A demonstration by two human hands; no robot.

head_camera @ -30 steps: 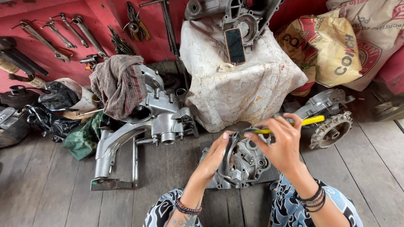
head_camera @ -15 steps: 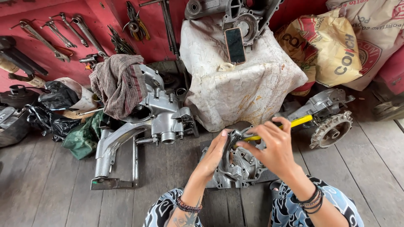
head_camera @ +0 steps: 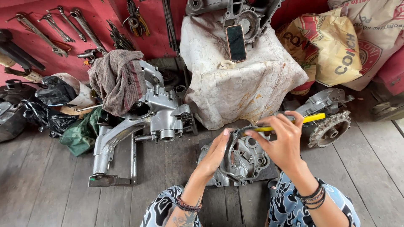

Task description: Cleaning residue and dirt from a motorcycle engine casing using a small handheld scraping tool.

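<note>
Right hand (head_camera: pixel 283 142), gripping the yellow-handled tool (head_camera: pixel 294 122), has swung back up over the engine cover (head_camera: pixel 240 162); left hand (head_camera: pixel 215 154) still clasps its rim.

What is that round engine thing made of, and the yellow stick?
The engine cover looks like cast metal, probably aluminium: dull silver-grey, with ribs and bolt holes. The yellow tool handle in the right hand looks like smooth plastic, judging by its bright, even colour.

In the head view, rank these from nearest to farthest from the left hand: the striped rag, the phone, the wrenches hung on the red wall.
From the left hand:
1. Striped rag, draped over an engine part, up-left.
2. Phone, on the white cloth, straight ahead.
3. Wrenches, on the red wall, far upper left.
</note>
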